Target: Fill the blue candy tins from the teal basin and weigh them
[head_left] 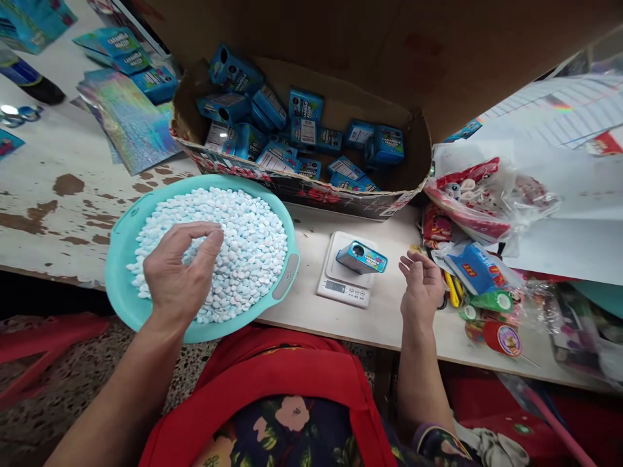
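Observation:
My left hand hovers over a turquoise basin heaped with small white and pale blue candies. Its thumb and forefinger are pinched together; what lies between them, if anything, I cannot make out. To the right, a white digital kitchen scale bears one blue candy tin lying on its side, a dark round hole at its left end. The scale's display is lit, its digits hard to read. My right hand is beside the scale, palm turned up, fingers loosely bent and apart from the tin, holding nothing visible.
Behind the scale stands a cut-down cardboard box with several blue candy tins. Shiny holographic sheets and a dark bottle lie at left. Bagged sweets and a red round lollipop crowd the right side.

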The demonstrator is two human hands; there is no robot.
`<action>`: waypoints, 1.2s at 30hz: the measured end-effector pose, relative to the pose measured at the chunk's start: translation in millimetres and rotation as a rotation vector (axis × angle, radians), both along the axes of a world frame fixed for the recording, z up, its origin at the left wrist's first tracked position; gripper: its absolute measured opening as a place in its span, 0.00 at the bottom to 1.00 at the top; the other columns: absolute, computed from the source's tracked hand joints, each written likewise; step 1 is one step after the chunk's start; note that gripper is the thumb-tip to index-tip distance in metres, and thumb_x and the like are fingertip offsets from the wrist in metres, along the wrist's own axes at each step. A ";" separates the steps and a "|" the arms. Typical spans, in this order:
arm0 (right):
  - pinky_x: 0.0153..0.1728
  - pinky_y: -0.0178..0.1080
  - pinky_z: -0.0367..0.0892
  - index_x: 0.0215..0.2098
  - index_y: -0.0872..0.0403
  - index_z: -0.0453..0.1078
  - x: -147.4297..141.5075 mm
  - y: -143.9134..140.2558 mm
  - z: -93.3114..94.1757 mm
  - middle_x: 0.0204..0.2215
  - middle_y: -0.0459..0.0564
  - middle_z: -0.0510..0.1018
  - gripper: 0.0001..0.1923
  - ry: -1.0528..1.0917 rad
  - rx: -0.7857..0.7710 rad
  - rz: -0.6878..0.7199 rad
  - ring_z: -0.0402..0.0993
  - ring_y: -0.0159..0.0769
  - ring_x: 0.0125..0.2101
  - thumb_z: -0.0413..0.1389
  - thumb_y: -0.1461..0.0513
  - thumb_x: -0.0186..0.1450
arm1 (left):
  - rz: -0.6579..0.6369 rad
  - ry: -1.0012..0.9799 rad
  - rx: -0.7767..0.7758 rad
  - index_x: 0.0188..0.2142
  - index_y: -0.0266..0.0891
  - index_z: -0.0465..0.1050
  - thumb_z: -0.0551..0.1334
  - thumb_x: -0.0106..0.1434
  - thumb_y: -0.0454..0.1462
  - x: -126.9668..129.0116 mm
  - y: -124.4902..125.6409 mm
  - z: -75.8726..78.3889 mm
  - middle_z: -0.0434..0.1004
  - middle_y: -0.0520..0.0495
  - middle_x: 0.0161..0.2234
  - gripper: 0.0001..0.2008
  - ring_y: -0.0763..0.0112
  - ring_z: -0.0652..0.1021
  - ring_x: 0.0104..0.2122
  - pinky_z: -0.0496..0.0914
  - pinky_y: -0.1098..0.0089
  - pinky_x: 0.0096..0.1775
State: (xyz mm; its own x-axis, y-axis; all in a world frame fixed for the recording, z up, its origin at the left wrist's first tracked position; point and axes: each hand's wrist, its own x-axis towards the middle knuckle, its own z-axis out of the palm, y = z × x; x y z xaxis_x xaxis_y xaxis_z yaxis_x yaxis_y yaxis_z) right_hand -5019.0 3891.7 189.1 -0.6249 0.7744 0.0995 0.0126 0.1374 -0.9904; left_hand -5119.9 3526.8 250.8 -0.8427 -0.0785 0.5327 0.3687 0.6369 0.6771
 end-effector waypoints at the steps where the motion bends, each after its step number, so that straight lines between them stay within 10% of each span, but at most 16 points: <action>1: 0.47 0.46 0.71 0.43 0.54 0.70 0.8 1.0 -0.9 0.42 0.52 0.78 0.21 -0.004 -0.020 -0.030 0.78 0.35 0.39 0.62 0.49 0.58 | 0.005 -0.001 0.000 0.34 0.37 0.77 0.64 0.62 0.35 0.0 0.2 -0.4 0.80 0.48 0.34 0.04 0.67 0.79 0.38 0.72 0.64 0.46; 12: 0.45 0.45 0.71 0.41 0.55 0.71 6.1 -0.8 -8.8 0.39 0.51 0.79 0.20 -0.029 -0.051 0.004 0.78 0.34 0.36 0.62 0.50 0.59 | 0.031 -0.076 0.035 0.35 0.38 0.78 0.64 0.62 0.38 2.4 0.5 -7.7 0.80 0.48 0.34 0.06 0.68 0.79 0.37 0.72 0.65 0.45; 19: 0.49 0.49 0.69 0.48 0.53 0.68 0.4 -13.7 -16.4 0.47 0.56 0.77 0.30 -0.019 0.047 0.278 0.75 0.43 0.47 0.67 0.49 0.52 | 0.027 -0.097 0.009 0.35 0.39 0.76 0.63 0.63 0.39 4.1 5.2 -5.0 0.80 0.50 0.34 0.06 0.70 0.79 0.37 0.72 0.67 0.44; 24: 0.41 0.43 0.71 0.39 0.54 0.71 -17.3 -22.5 -14.0 0.33 0.47 0.77 0.23 -0.152 0.155 0.286 0.74 0.36 0.34 0.70 0.54 0.49 | -0.060 0.026 -0.079 0.35 0.40 0.74 0.61 0.64 0.35 8.1 11.3 0.0 0.80 0.49 0.34 0.03 0.69 0.79 0.37 0.73 0.66 0.44; 28: 0.37 0.39 0.70 0.39 0.53 0.73 -44.6 -52.0 16.2 0.31 0.44 0.76 0.21 0.006 0.192 0.295 0.73 0.33 0.31 0.70 0.56 0.49 | -0.240 0.063 -0.203 0.48 0.42 0.70 0.61 0.64 0.36 5.4 25.8 13.3 0.79 0.44 0.44 0.12 0.64 0.77 0.47 0.72 0.61 0.50; 32: 0.39 0.39 0.73 0.43 0.49 0.74 -73.8 -112.1 67.4 0.37 0.46 0.78 0.19 0.086 0.298 0.713 0.75 0.36 0.36 0.68 0.59 0.53 | -0.469 -0.017 -0.224 0.57 0.43 0.63 0.64 0.62 0.40 -7.3 37.8 39.4 0.74 0.41 0.54 0.24 0.61 0.74 0.54 0.70 0.59 0.54; 36: 0.45 0.42 0.74 0.53 0.45 0.69 -123.1 -135.2 100.4 0.51 0.49 0.74 0.27 0.157 0.282 0.898 0.74 0.40 0.48 0.66 0.55 0.56 | -0.272 -0.163 -0.045 0.47 0.44 0.68 0.68 0.58 0.45 -28.7 2.7 61.1 0.78 0.50 0.39 0.20 0.68 0.79 0.37 0.74 0.68 0.39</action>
